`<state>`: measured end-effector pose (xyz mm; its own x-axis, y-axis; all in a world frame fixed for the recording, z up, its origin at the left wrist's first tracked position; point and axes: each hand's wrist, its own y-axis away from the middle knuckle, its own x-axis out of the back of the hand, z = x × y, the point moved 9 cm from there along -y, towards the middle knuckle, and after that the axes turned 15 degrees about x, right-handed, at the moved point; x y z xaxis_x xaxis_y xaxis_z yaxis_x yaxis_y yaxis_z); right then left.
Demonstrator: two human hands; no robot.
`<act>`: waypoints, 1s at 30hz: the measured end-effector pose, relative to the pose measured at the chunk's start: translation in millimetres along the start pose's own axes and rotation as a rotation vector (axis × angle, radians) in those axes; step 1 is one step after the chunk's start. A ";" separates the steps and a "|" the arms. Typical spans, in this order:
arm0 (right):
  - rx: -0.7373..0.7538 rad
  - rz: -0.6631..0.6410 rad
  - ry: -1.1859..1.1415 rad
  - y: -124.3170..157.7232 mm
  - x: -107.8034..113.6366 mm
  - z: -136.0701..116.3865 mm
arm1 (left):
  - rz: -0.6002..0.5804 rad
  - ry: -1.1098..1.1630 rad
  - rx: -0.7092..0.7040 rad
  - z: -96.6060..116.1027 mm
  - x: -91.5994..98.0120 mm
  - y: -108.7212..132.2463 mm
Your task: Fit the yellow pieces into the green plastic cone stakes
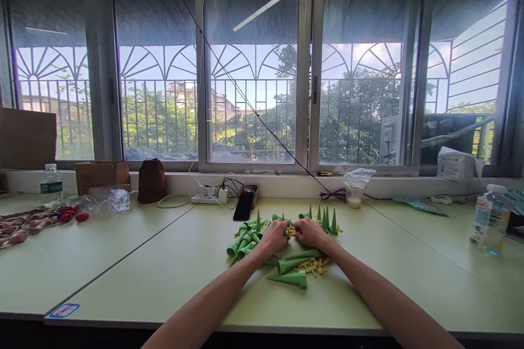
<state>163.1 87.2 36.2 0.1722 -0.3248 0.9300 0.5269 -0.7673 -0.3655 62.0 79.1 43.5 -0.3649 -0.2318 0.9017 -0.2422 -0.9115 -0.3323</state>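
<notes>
My left hand and my right hand are close together over a pile of green plastic cones, their fingers curled inward. Between the fingertips some small yellow plastic pieces show, but what each hand grips is too small to make out. Left of my left hand lies a heap of green cones. Beyond my right hand several green cones stand upright with their tips up. Nearer to me, a green cone lies on its side beside loose yellow pieces.
The pale table runs below the windows. A black phone and a power strip lie at the back. A water bottle stands at right. On the left are a brown pouch, a cardboard box and red-tipped items.
</notes>
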 end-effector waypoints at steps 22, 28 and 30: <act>-0.015 0.068 -0.025 1.0 6.6 -0.8 | 0.064 0.009 -0.001 10.2 12.6 8.7; -0.001 0.167 -0.049 -0.2 13.4 -0.4 | 0.069 0.024 0.003 10.3 11.8 8.0; 0.006 0.213 -0.071 -0.3 16.4 -0.2 | 0.076 0.024 0.000 10.1 11.5 8.0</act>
<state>165.6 82.0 51.5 0.3378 -0.4391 0.8325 0.4776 -0.6822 -0.5536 65.0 65.7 54.0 -0.4032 -0.2918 0.8673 -0.2129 -0.8919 -0.3990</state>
